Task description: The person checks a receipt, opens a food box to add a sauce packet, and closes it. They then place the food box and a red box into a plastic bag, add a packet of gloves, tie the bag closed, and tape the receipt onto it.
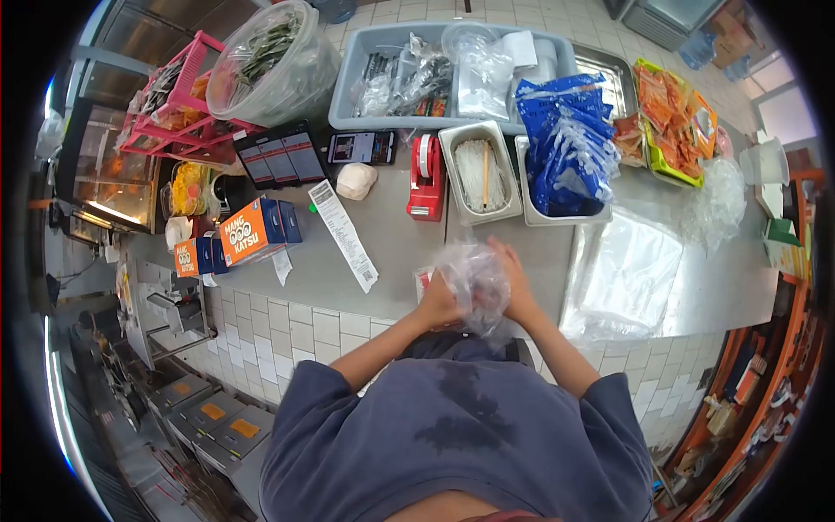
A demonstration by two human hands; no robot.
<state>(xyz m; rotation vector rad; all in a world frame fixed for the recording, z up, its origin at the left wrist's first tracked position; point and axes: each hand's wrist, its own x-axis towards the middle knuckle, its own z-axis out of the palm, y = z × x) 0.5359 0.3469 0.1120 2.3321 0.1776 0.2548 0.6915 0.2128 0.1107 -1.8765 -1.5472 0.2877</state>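
Note:
A crumpled clear plastic bag (pixel 478 277) is between my two hands at the front edge of the steel table. My left hand (pixel 441 300) grips its left side, the fingers partly hidden by the plastic. Along the bag's right side my right hand (pixel 517 283) is closed on it, fingers pointing away from me. What the bag contains, if anything, I cannot make out. A small red and white item (pixel 424 280) shows beside my left hand. Just beyond the hands are a red tape dispenser (pixel 425 183) and a steel container (pixel 513 209) of thin clear strips with a pencil-like stick (pixel 485 178).
Blue packets (pixel 570 143) fill another steel container. Flat clear bags (pixel 622 274) lie at right. A grey-blue tub (pixel 344 100) stands at the back. To the left are a printed receipt (pixel 344 235), a tablet (pixel 280 155), a phone (pixel 362 147) and Mang Katsu boxes (pixel 252 233).

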